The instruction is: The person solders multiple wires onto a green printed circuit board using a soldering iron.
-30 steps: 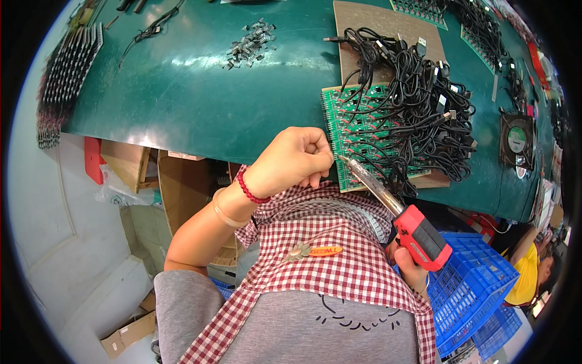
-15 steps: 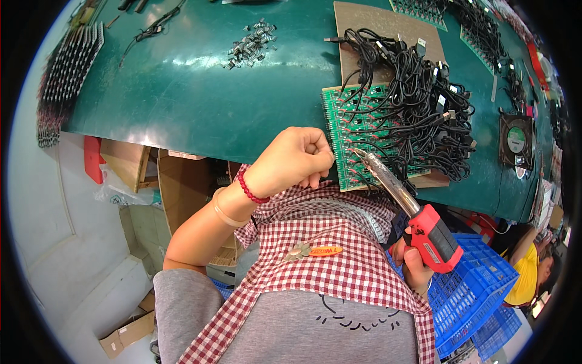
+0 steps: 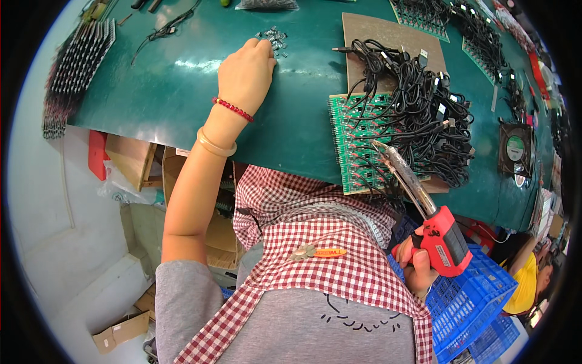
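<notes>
Left hand (image 3: 247, 70): upper centre of frame, fingers bent onto a small heap of metal parts (image 3: 274, 40) on the green desk (image 3: 176, 91). Right hand (image 3: 418, 270): lower right, closed around the red grip of a soldering gun (image 3: 424, 212), tip over a green circuit board (image 3: 357, 142). Black cables (image 3: 424, 115): piled across the board, right of centre. Blue crate (image 3: 473, 297): lower right.

The left hand (image 3: 247, 71) is stretched far out in front, palm down, fingers bent. The right hand (image 3: 418, 267) is low, curled in a fist.
</notes>
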{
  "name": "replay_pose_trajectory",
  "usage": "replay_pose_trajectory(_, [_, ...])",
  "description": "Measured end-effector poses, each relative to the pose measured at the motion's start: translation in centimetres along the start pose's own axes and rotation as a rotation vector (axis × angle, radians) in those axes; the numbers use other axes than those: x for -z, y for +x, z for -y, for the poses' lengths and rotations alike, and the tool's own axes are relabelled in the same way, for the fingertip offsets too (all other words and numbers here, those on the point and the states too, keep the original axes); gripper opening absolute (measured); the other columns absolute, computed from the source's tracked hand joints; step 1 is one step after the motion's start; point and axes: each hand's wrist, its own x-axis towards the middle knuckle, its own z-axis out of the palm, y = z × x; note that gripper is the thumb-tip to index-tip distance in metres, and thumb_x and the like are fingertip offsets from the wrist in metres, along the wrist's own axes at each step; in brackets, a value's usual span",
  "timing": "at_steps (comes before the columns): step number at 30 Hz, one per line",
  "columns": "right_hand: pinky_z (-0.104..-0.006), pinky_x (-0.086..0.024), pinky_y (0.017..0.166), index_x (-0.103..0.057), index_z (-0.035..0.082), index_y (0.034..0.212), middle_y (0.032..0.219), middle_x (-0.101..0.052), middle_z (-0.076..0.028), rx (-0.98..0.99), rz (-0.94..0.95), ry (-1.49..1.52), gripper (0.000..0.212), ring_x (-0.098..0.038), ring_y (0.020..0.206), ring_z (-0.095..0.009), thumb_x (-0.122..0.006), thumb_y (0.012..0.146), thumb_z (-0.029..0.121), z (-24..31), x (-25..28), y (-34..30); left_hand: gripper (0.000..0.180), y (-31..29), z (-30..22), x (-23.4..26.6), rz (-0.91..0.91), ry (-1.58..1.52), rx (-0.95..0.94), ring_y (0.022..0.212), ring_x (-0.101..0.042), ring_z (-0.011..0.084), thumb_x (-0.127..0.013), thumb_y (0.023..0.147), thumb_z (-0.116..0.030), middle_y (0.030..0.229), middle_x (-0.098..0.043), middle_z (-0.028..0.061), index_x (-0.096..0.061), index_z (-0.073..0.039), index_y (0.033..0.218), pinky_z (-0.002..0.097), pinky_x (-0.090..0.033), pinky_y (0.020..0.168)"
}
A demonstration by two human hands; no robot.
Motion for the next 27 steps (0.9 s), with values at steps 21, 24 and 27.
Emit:
replay_pose_trajectory(21, [-0.0247, -0.037, 0.042, -0.036, -0.001, 0.112, 0.055, -0.044, -0.004, 0.133, -0.001, 0.075, 0.046, -0.040, 0.043, -0.011, -0.050, 0.090, 0.036, 0.9, -2.4, 2.6, 0.011, -4.2, -1.0, 1.7, -0.035, -0.352, 0.090, 0.069, -0.059, 0.0322, -0.057, 0.077, -0.006, 0.077, -0.060, 0.0148, -0.057, 0.000, 0.087, 0.0395, -0.047, 0.064])
replay_pose_trajectory(24, [-0.0245, -0.037, 0.042, -0.036, -0.002, 0.113, 0.056, -0.044, -0.004, 0.145, -0.042, 0.071, 0.044, -0.040, 0.043, -0.011, -0.049, 0.091, 0.034, 0.9, -2.6, 2.7, 0.012, -4.1, -1.1, 1.4, -0.024, -0.279, 0.075, 0.064, -0.058, 0.0263, -0.060, 0.076, -0.005, 0.075, -0.059, 0.0132, -0.057, 0.000, 0.087, 0.0339, -0.045, 0.059])
replay_pose_trajectory(27, [-0.0241, -0.037, 0.042, -0.036, -0.002, 0.113, 0.056, -0.044, -0.004, 0.150, -0.030, 0.084, 0.042, -0.040, 0.043, -0.010, -0.048, 0.091, 0.032, 0.9, -2.8, 3.0, 0.011, -3.7, -0.7, 1.0, -0.050, -0.252, 0.042, 0.067, -0.058, 0.0285, -0.060, 0.076, -0.007, 0.078, -0.059, 0.0141, -0.056, 0.000, 0.084, 0.0352, -0.045, 0.061])
